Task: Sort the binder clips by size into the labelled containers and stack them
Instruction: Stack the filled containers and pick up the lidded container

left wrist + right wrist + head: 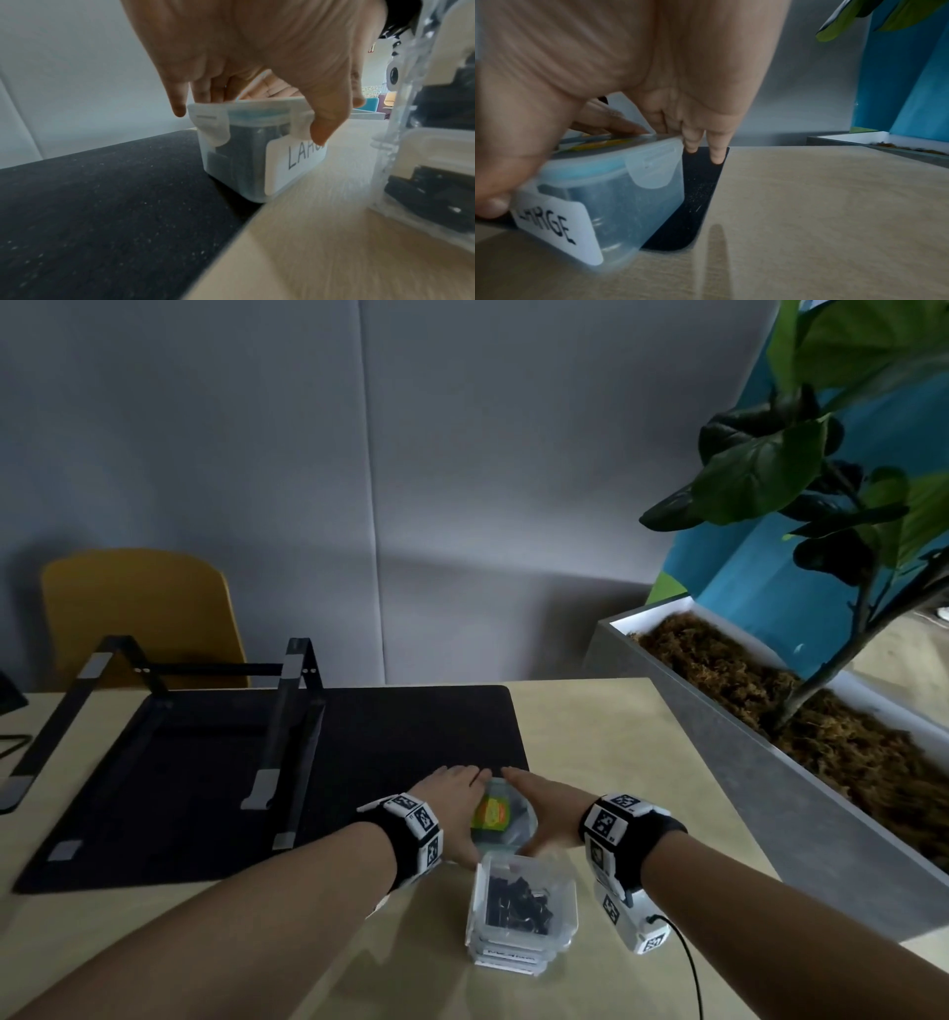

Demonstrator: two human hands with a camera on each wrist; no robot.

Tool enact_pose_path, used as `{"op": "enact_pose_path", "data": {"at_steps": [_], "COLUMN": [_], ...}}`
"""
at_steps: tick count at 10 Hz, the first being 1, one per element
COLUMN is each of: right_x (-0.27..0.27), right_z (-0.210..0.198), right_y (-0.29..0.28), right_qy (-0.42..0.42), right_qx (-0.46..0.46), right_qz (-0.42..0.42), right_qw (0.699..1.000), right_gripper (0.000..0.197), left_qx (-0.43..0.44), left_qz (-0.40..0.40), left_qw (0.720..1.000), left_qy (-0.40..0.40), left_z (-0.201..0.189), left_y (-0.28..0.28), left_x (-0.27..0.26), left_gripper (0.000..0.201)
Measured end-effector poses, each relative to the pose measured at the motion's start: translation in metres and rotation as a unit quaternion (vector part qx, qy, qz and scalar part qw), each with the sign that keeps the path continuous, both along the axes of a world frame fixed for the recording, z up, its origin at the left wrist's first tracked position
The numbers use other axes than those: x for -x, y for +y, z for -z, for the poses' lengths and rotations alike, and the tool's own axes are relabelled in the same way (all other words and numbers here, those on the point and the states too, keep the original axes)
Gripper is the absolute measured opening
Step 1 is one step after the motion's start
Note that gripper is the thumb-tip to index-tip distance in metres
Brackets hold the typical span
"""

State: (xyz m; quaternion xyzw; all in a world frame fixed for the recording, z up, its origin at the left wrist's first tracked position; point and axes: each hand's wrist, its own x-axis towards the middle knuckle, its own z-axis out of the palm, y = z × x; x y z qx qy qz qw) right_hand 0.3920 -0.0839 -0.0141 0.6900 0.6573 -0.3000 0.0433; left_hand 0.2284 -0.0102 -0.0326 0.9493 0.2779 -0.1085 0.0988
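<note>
A clear lidded container labelled LARGE (502,818) (239,162) (618,201) sits at the near right corner of the black mat (359,737), partly over the wooden table. Its lid carries a green and orange sticker and its side latches are down. Dark clips show faintly through the walls. My left hand (456,809) (257,85) grips its left side, thumb on the near edge and fingers over the far edge. My right hand (544,809) (603,91) grips the right side the same way. Just nearer stands a stack of clear containers (521,911) (437,162) holding black binder clips.
A black laptop stand (277,726) stands on the mat's left half. A grey planter (744,762) with a leafy plant runs along the table's right edge. A yellow chair (138,613) is behind the table. A cable (688,963) trails from my right wrist.
</note>
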Motion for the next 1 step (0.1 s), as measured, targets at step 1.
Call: {"op": "enact_pose_path", "data": {"at_steps": [1], "right_x": [-0.0010], "right_z": [-0.0111], "right_y": [-0.0029], "right_qy": [0.025], "right_qx": [0.005], "right_qz": [0.005], "right_qw": [1.000], "right_gripper": [0.113], "left_qx": [0.028], "left_qz": [-0.005], "left_qw": [0.999], "left_qy": [0.037], "left_z": [-0.0069], "left_y": [-0.0005], "left_x": [0.0013], "left_gripper": [0.116]}}
